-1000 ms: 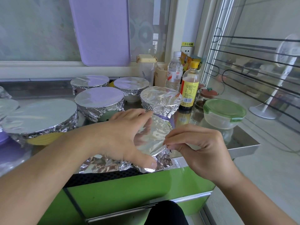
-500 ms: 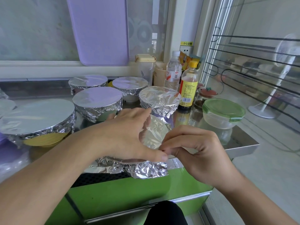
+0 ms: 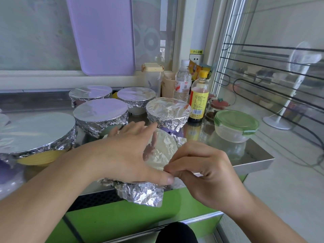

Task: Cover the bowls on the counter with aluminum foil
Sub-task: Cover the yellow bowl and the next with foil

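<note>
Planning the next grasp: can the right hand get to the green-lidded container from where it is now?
Probably yes. The green-lidded container stands uncovered on the counter, beyond the right hand, with only bare steel between them. But that hand is busy pinching the foil at the nearest bowl's rim, so it must let go first.

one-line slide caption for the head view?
Left hand steadies the near foil-topped bowl while right hand pinches its crumpled foil edge.

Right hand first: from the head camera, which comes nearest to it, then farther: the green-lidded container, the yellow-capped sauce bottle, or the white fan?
From the right hand:
1. Green-lidded container, on the counter just beyond it.
2. Yellow-capped sauce bottle, farther back, slightly left.
3. White fan, farthest, behind the glass at right.
</note>
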The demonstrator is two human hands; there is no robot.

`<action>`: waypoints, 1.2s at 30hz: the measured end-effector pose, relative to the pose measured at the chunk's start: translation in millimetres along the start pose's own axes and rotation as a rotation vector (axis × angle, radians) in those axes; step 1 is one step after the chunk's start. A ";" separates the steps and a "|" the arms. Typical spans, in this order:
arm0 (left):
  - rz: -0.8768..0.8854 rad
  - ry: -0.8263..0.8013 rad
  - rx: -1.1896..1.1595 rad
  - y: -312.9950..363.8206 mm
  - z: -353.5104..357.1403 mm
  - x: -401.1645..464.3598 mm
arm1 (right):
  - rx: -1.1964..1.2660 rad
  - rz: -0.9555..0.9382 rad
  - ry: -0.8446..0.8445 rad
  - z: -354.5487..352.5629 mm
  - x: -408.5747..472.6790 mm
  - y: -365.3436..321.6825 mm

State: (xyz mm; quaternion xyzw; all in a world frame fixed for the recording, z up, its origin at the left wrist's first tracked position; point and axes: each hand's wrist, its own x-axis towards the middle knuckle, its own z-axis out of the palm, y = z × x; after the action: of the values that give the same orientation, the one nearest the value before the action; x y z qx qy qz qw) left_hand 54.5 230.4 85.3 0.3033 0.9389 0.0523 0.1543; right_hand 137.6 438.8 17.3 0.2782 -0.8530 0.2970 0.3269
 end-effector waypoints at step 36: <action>0.059 0.040 0.026 -6.9 -1.4 0.4 | -0.046 -0.019 0.112 11.1 1.1 8.7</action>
State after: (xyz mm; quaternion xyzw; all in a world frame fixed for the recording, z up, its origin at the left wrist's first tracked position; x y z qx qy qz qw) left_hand 49.9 225.1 85.2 0.3319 0.9329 0.0510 0.1298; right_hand 126.8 436.7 8.6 0.2617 -0.8373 0.2892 0.3832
